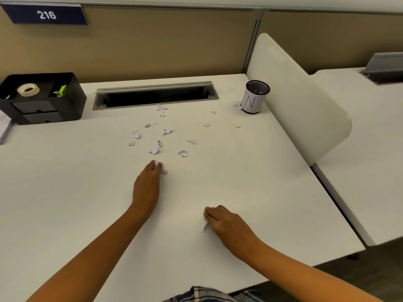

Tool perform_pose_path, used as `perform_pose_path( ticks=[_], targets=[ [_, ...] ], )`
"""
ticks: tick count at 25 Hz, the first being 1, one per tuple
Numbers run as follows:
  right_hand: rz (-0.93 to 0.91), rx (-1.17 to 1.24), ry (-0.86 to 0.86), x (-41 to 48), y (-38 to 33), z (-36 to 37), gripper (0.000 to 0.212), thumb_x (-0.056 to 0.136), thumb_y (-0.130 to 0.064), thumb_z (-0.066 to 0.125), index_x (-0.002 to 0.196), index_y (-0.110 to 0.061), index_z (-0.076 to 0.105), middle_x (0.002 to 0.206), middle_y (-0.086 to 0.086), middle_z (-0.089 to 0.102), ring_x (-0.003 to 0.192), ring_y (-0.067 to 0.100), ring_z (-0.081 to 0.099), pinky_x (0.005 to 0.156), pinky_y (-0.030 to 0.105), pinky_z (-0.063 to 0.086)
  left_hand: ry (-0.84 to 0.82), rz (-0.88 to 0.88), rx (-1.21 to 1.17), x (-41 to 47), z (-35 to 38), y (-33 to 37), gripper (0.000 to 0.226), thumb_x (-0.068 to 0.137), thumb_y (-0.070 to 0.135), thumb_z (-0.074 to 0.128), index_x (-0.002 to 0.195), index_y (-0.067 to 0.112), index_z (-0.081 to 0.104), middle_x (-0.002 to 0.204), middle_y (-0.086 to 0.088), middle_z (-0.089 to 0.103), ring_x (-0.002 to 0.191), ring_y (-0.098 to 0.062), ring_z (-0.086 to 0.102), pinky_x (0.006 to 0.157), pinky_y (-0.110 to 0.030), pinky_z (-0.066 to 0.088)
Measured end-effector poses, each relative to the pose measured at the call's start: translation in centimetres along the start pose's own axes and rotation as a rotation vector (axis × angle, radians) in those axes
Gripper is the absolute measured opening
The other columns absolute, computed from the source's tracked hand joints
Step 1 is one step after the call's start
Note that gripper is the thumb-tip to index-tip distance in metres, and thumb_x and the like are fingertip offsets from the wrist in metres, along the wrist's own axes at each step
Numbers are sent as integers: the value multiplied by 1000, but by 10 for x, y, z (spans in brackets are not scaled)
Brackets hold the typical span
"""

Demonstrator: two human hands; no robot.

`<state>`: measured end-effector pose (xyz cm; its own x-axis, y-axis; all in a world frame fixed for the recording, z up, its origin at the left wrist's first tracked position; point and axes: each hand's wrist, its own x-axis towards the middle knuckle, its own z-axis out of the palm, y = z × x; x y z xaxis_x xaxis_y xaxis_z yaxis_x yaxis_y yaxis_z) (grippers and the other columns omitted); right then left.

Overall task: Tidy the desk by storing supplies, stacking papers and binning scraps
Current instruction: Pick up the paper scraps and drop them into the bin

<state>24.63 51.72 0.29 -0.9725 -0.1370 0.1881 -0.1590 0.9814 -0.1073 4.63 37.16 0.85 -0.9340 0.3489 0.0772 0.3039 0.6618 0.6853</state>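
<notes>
My left hand (pixel 147 186) lies stretched out at the middle of the frame, palm down on the white desk (pixel 65 192). Its fingertips are pinching a crumpled scrap (pixel 156 165), and a loose bit (pixel 164 171) lies just beside them. My right hand (pixel 226 221) sits lower and to the right with its fingers curled in. A white sliver of paper (pixel 206 226) pokes out from under them, so that hand is grasping that piece.

More torn pieces (pixel 156 149) are scattered above the left hand, running up toward the long cable slot (pixel 154 95) at the back of the desk. At the upper right stands a mesh cup (pixel 254 99) wrapped in white paper marked with an N, with a few bits touching its base. At the upper left, a black organizer (pixel 50 105) holds a tape roll (pixel 28 90) and a green clip (pixel 62 90). A stack of papers (pixel 4 127) shows at the left edge.
</notes>
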Motion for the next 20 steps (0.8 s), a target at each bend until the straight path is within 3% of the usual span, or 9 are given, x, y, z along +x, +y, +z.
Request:
perform_pose_path(
  ticks=[2,5,7,9,12,14,20],
  targets=[
    [41,-4,69,-1,1,-1,17,65,-9,83,75,-13,70,74,-3,66,64,12,59,43,20,46,21,-5,28,7,-4,-7,36,98,31,33,73,14,52,71,7,55,67,-17,48,61,-23,35],
    [122,86,104,-1,6,-2,8,73,-7,74,72,-12,67,71,-2,65,63,14,60,45,22,47,103,101,164,16,-10,-15,34,98,16,44,64,11,47,61,5,45,58,-20,43,50,-25,29],
    [233,218,135,-2,12,-4,7,76,-9,66,72,-15,67,73,-5,66,66,12,61,53,19,48,139,111,186,20,-10,-14,30,93,10,52,64,4,58,64,-6,57,59,-25,53,53,-29,35],
    [474,479,195,-2,19,-11,17,80,-6,60,73,-18,70,77,-9,71,71,6,63,64,18,50,173,88,134,22,-9,-10,21,89,5,58,72,-2,69,73,-15,68,66,-29,62,62,-34,47],
    [832,781,328,-3,36,-29,16,78,-3,70,80,-17,76,77,-12,72,75,-2,65,68,11,50,180,51,21,20,-4,10,12,84,-1,62,82,-2,74,85,-16,73,79,-28,67,73,-29,49],
    [921,826,413,-5,52,-42,12,77,-6,74,84,-16,77,77,-13,71,75,-7,65,66,4,46,179,72,-18,24,4,32,12,83,1,65,91,-1,74,89,-15,73,82,-25,68,77,-22,44],
    [1116,874,581,-11,104,-63,8,77,-15,76,84,-19,76,75,-17,70,74,-8,64,64,2,45,85,229,-153,60,45,121,14,81,4,68,93,1,74,93,-10,74,84,-19,69,85,-24,51]
  ],
)
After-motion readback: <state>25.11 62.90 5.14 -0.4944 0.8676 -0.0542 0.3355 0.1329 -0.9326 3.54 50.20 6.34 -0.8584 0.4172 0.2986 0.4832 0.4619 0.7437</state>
